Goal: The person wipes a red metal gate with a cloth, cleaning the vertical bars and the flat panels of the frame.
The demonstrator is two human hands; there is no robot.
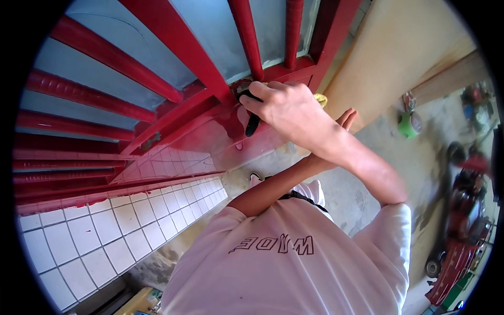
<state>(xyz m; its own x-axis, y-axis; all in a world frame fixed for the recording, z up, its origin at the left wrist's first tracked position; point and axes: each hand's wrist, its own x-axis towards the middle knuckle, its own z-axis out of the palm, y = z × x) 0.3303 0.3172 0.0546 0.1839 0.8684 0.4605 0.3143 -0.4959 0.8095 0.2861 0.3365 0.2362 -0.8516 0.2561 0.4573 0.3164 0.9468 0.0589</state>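
My right hand (281, 100) reaches across to the left, its fingers curled round a black handle-like object (252, 125) at the red metal door (220, 130), just below the vertical bars. Whether that object is part of the door or a separate tool cannot be told. A bit of yellow, rough-textured material (321, 100) shows just beyond my right wrist. My left forearm crosses beneath the right one; of my left hand (347, 118) only some extended fingers show to the right, and the rest is hidden behind the right forearm.
Red bars (153, 80) over bluish glass fill the upper left. Below them runs a white-tiled wall (130, 232). A beige panel (393, 51) stands at the upper right. On the concrete floor are a green round object (409, 124) and a red wheeled vehicle (453, 267).
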